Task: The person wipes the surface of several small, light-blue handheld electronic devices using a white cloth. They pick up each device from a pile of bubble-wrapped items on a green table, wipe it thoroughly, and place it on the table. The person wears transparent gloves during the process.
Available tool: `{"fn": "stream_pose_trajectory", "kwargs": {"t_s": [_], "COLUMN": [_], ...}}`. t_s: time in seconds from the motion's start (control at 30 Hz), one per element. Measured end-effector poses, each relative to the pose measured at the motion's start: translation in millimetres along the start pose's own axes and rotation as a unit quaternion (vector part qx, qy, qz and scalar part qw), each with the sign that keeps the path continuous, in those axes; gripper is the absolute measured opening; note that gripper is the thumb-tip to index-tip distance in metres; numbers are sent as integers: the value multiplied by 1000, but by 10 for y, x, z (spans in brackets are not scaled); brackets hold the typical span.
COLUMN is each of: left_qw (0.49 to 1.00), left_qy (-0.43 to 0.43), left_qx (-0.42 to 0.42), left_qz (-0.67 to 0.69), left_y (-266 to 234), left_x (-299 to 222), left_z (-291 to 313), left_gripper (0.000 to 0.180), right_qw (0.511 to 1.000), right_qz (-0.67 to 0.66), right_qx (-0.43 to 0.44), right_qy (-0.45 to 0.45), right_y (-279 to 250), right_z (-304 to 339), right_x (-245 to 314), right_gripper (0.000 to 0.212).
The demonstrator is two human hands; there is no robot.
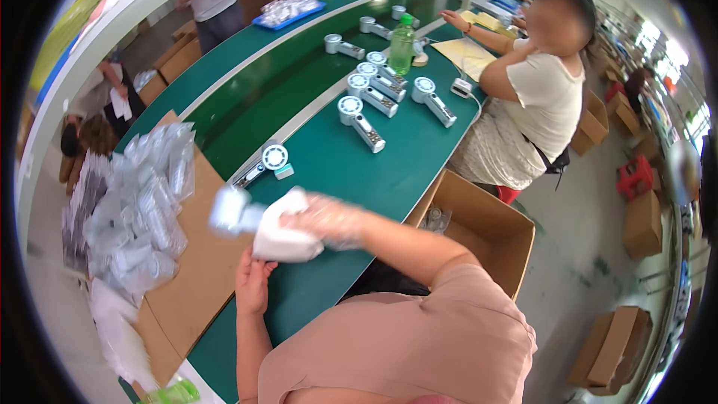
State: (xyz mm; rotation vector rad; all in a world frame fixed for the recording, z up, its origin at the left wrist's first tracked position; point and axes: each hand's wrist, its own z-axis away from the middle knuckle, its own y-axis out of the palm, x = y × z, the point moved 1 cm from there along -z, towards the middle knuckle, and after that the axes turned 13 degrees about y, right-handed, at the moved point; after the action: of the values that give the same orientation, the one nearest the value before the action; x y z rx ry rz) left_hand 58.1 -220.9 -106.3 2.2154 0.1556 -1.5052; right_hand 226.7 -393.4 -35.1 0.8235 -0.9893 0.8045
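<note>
In front of me is a light-blue handheld fan (233,211) with a round head, smeared by motion. A soft white cloth or pouch (288,236) covers its handle end. My right hand (318,218), also blurred, is closed on this white piece from the right. Just below, my left hand (254,280) has its fingers curled together at the lower edge of the white piece; what they pinch is partly hidden. Another handheld fan (271,158) lies beyond on the green table (329,172), beside a small teal-and-white block (284,171).
Several similar fans (363,123) lie farther along, near a green bottle (402,46). Clear plastic packaging (146,209) is heaped on cardboard (206,247) at left. An open carton (479,221) stands at the table's right edge. A co-worker (535,97) sits beyond it.
</note>
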Motion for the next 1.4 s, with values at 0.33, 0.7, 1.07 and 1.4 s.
{"fn": "stream_pose_trajectory", "kwargs": {"t_s": [0.33, 0.7, 1.07, 1.4], "left_qw": [981, 881, 745, 735], "left_qy": [-16, 4, 54, -12], "left_qx": [-100, -87, -43, -71], "left_qz": [166, -465, -664, -674], "left_y": [-448, -386, -119, -131], "left_x": [-83, -521, -417, -437], "left_z": [402, 172, 196, 546], "left_gripper": [69, 55, 56, 49], "right_qw": [984, 909, 736, 795], "right_qz": [101, -405, 556, 578], "right_qx": [124, -60, -127, -38], "right_qy": [84, 81, -365, -180], "right_y": [622, 69, 835, 1095], "right_z": [-111, -399, -765, -1188], "right_x": [-179, -469, -146, -9], "right_gripper": [55, 33, 54, 58]}}
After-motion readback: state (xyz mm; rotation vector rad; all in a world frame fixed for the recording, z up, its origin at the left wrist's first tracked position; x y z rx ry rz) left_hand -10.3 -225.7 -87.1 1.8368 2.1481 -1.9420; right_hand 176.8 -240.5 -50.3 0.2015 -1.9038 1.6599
